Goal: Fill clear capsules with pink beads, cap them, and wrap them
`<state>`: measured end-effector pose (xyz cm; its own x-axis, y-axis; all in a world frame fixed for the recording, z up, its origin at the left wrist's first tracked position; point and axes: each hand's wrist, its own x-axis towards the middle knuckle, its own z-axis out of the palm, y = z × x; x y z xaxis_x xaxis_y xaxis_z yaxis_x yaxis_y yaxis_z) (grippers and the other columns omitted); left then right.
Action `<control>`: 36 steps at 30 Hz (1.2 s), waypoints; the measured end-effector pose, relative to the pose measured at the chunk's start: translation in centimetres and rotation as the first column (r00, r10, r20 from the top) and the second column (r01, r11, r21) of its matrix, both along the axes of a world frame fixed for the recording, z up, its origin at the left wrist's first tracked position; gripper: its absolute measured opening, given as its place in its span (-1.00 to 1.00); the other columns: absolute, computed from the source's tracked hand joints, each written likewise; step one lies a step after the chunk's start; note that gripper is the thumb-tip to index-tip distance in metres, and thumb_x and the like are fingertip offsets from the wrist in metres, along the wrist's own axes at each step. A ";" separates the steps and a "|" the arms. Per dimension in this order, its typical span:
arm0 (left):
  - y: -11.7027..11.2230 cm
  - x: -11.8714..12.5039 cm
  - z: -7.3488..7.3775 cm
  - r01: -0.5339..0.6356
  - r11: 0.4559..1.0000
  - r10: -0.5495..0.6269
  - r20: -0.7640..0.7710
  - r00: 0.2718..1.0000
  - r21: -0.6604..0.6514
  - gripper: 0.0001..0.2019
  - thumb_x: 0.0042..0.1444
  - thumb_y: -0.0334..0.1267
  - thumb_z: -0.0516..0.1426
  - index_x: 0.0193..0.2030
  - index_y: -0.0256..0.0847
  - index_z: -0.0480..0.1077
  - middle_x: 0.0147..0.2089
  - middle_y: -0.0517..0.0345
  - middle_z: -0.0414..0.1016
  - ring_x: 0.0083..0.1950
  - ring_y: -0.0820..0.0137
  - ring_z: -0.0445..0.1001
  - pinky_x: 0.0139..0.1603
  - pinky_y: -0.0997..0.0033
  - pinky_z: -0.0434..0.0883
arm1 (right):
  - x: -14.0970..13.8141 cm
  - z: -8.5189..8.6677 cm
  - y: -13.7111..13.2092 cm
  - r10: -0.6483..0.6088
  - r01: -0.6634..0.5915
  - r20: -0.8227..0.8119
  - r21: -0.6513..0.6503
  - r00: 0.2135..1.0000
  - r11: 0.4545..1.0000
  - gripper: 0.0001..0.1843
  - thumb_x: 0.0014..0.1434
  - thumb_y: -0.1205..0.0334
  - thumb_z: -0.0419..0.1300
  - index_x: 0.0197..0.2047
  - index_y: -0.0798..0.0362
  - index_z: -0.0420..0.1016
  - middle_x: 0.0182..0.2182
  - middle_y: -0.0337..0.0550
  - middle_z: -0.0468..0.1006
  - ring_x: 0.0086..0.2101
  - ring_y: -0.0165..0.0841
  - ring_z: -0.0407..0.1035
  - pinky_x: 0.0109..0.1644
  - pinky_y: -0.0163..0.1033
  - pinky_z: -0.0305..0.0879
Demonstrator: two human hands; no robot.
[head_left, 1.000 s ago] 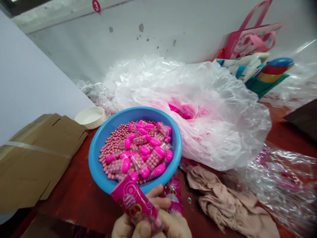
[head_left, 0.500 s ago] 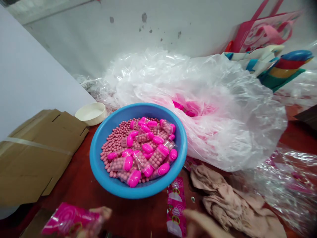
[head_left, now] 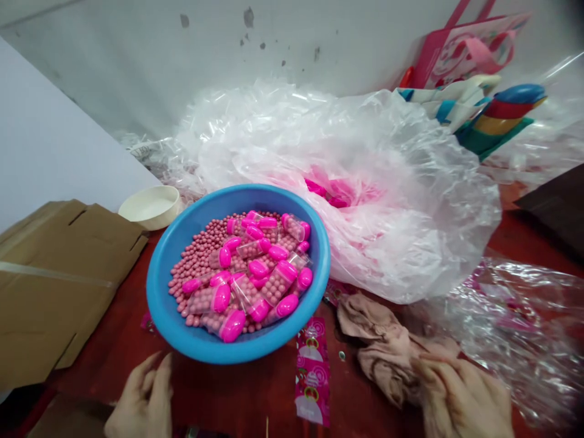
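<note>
My left hand (head_left: 142, 398) is at the lower left, just below the rim of a blue bowl (head_left: 157, 310). Its fingers are loosely bent and a little apart, with nothing seen in them. At the lower right, my right hand (head_left: 463, 395) has its fingers closed on the edge of a crumpled beige cloth (head_left: 383, 340). Small pink beads (head_left: 201, 255) fill the bowl, and several clear bottles with bright pink caps (head_left: 279, 285) lie on top of them. Between my hands, a strip of pink printed labels (head_left: 312, 374) rests on the dark red table.
A folded cardboard box (head_left: 59, 286) lies at the left, with a shallow white dish (head_left: 150, 207) behind it. A large translucent plastic bag (head_left: 410, 213) with pink pieces inside stretches behind the bowl. Clear wrappers (head_left: 515, 328) are heaped at the right; bags (head_left: 474, 52) stand against the wall.
The pink printed packet that was in my left hand is no longer seen there. My right hand has moved right, from beside the label strip onto the cloth. The view has shifted slightly.
</note>
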<state>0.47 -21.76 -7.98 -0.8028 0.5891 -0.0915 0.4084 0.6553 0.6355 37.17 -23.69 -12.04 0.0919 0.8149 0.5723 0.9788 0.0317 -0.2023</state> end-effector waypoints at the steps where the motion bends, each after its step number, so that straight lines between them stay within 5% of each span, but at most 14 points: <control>1: -0.4 1.4 -0.3 0.023 0.998 -0.026 0.049 0.998 0.064 -0.51 -0.09 0.09 0.15 -0.12 -0.23 0.47 -0.51 0.20 0.48 -0.44 0.26 0.45 -0.37 0.38 0.35 | -1.2 0.4 0.2 -0.037 0.037 -0.009 0.013 0.999 0.999 -0.70 0.30 0.11 0.00 -0.19 0.15 0.44 -0.24 0.14 0.50 -0.23 -0.05 0.36 -0.09 0.06 0.27; 2: -0.7 3.0 -0.7 0.065 0.994 -0.071 0.059 0.996 0.092 -0.58 -0.09 0.06 0.16 -0.20 -0.22 0.49 -0.59 0.26 0.42 -0.50 0.31 0.41 -0.42 0.42 0.33 | -2.5 0.6 0.6 -0.055 0.055 -0.013 0.047 0.998 0.997 -0.66 0.27 0.08 0.07 -0.07 0.19 0.41 -0.17 0.18 0.48 -0.19 -0.04 0.38 -0.07 0.04 0.27; 4: -1.0 6.4 -1.7 0.233 0.965 -0.250 0.148 0.957 0.123 -0.68 -0.07 0.02 0.19 -0.38 -0.21 0.52 -0.69 0.27 0.36 -0.60 0.36 0.33 -0.52 0.44 0.27 | -5.3 0.4 1.3 0.149 -0.147 -0.076 0.033 0.986 0.989 -0.63 0.26 0.10 0.11 0.01 0.20 0.37 -0.21 0.09 0.49 -0.22 -0.18 0.44 -0.14 -0.16 0.36; 6: -1.0 9.4 -2.6 0.391 0.893 -0.433 0.195 0.880 0.223 -0.73 -0.05 -0.01 0.22 -0.40 -0.18 0.56 -0.55 0.17 0.53 -0.53 0.33 0.42 -0.43 0.43 0.35 | -7.8 -0.5 2.1 0.258 -0.276 -0.215 -0.057 0.942 0.960 -0.66 0.33 0.09 0.00 -0.09 0.17 0.42 -0.26 0.03 0.50 -0.32 -0.30 0.49 -0.29 -0.31 0.39; 10: -0.5 12.9 -3.5 0.608 0.744 -0.654 0.115 0.748 0.277 -0.84 0.02 -0.19 0.22 -0.30 -0.16 0.59 -0.48 0.12 0.58 -0.49 0.34 0.48 -0.34 0.45 0.41 | -9.5 -1.9 2.9 0.234 -0.271 -0.268 -0.110 0.935 0.956 -0.58 0.37 0.20 -0.11 -0.36 0.10 0.50 -0.47 -0.12 0.45 -0.53 -0.40 0.43 -0.51 -0.37 0.29; 15: 0.9 13.7 -2.9 0.689 0.703 -0.709 0.106 0.697 0.173 -0.79 0.08 -0.20 0.17 -0.22 -0.19 0.59 -0.39 0.01 0.61 -0.41 0.26 0.54 -0.31 0.38 0.47 | -8.5 -1.5 2.9 0.299 -0.349 -0.345 -0.092 0.890 0.933 -0.65 0.36 0.29 -0.08 -0.29 0.12 0.51 -0.43 -0.14 0.46 -0.46 -0.48 0.45 -0.39 -0.48 0.34; 19: 1.9 14.2 -2.3 0.718 0.686 -0.728 0.126 0.674 0.117 -0.78 0.05 -0.23 0.17 -0.18 -0.15 0.58 -0.29 -0.05 0.64 -0.26 0.10 0.57 -0.12 0.17 0.46 | -9.0 -1.2 3.1 0.236 -0.268 -0.344 -0.048 0.909 0.962 -0.62 0.35 0.14 -0.06 -0.25 0.13 0.53 -0.35 -0.01 0.51 -0.40 -0.34 0.48 -0.40 -0.35 0.38; 23: 2.0 14.6 -1.9 0.728 0.675 -0.738 0.145 0.660 0.120 -0.74 0.00 -0.35 0.16 -0.14 -0.19 0.56 -0.12 -0.15 0.60 -0.09 0.01 0.53 0.05 0.01 0.37 | -9.3 -1.2 3.3 0.211 -0.254 -0.385 -0.064 0.898 0.965 -0.58 0.35 0.14 -0.06 -0.38 0.08 0.53 -0.51 -0.15 0.44 -0.52 -0.39 0.41 -0.50 -0.37 0.30; 30: 2.0 14.8 -1.8 0.677 0.710 -0.701 0.276 0.657 0.194 -0.72 -0.11 -0.38 0.23 -0.18 -0.19 0.56 -0.15 -0.11 0.58 -0.10 0.02 0.48 0.05 -0.02 0.32 | -8.6 -0.3 3.2 0.304 -0.372 -0.574 -0.002 0.760 0.928 -0.65 0.34 0.23 -0.04 -0.24 0.13 0.57 -0.46 -0.12 0.48 -0.49 -0.44 0.44 -0.43 -0.43 0.37; 33: 2.2 15.2 -1.0 0.665 0.679 -0.728 0.403 0.555 0.311 -0.72 -0.16 -0.47 0.22 -0.25 -0.18 0.58 -0.21 0.01 0.58 -0.13 0.14 0.47 -0.01 0.18 0.35 | -8.4 0.6 3.1 0.330 -0.419 -0.659 0.025 0.675 0.908 -0.70 0.30 0.23 0.03 -0.28 0.11 0.57 -0.50 -0.17 0.49 -0.50 -0.44 0.45 -0.43 -0.43 0.39; 36: 2.4 15.8 -0.1 0.610 0.665 -0.730 0.546 0.412 0.431 -0.87 -0.07 -0.43 0.18 -0.54 -0.20 0.54 -0.49 0.18 0.49 -0.37 0.34 0.42 -0.28 0.42 0.36 | -7.9 1.4 2.7 0.280 -0.388 -0.723 0.018 0.631 0.922 -0.78 0.25 0.22 0.11 -0.28 0.06 0.58 -0.47 -0.19 0.55 -0.47 -0.43 0.48 -0.38 -0.45 0.42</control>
